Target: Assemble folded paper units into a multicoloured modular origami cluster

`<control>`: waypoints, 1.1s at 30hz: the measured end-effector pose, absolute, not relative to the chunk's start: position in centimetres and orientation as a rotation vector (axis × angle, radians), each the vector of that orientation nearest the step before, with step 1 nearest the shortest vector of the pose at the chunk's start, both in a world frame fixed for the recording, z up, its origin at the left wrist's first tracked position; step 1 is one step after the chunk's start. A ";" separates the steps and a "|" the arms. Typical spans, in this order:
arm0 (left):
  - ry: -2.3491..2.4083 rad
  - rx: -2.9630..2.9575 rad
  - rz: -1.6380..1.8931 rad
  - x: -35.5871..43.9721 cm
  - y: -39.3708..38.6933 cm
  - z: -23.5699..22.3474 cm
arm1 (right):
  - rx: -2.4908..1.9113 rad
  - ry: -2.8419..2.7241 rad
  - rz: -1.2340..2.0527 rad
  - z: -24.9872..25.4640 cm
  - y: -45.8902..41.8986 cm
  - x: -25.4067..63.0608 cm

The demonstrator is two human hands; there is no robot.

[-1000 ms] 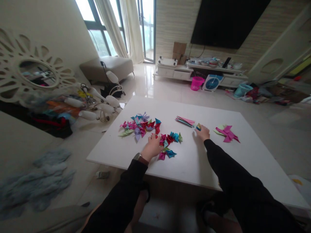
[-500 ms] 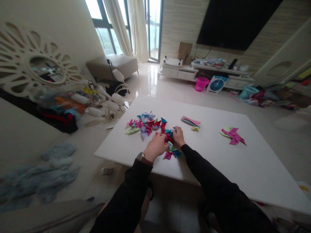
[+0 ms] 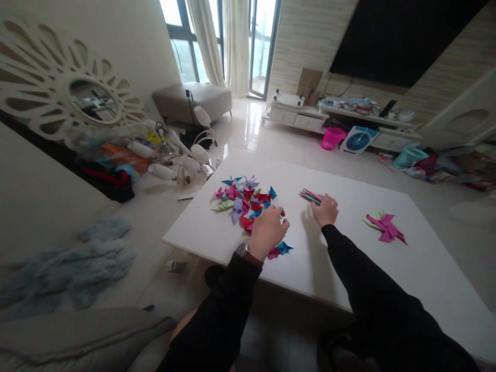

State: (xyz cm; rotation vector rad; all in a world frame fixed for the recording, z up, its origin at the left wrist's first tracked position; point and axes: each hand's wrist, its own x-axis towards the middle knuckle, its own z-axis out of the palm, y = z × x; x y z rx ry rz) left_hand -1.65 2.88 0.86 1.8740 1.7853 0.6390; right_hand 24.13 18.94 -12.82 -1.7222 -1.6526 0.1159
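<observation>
Folded paper pieces, some shaped like cranes (image 3: 232,192), form a multicoloured pile on the left of the white table (image 3: 360,274). Over the pile's near side is my left hand (image 3: 269,230), its fingers curved and apart, with nothing visible between them. It hides part of the pile; a blue folded piece (image 3: 284,248) shows beside it. My right hand (image 3: 326,211) is at the near end of a bundle of narrow folded papers (image 3: 310,196). Its fingertips are hidden, so any grip is unclear. Farther right lies a pink folded piece (image 3: 387,227) over a light green one (image 3: 372,221).
Beyond the table's left edge stands a chandelier with white shades (image 3: 189,164). A pink basket (image 3: 332,138), a blue fan (image 3: 358,139) and a low white cabinet (image 3: 306,121) are past the far edge. A grey sofa (image 3: 77,336) is at lower left.
My right hand has left the pile and moved right to the narrow papers; the small yellow piece there is now hidden. My left hand stays over the pile, and the view has shifted slightly.
</observation>
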 end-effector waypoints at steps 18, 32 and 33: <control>1.732 1.910 0.683 -0.1 3.0 0.8 | -1.443 -1.876 0.587 -17.5 18.2 7.0; 1.680 1.850 0.682 0.1 3.3 1.1 | -2.197 -2.068 0.089 -12.2 24.9 25.7; 1.680 1.856 0.677 0.2 3.4 1.0 | -2.233 -2.075 0.107 -12.5 24.9 26.1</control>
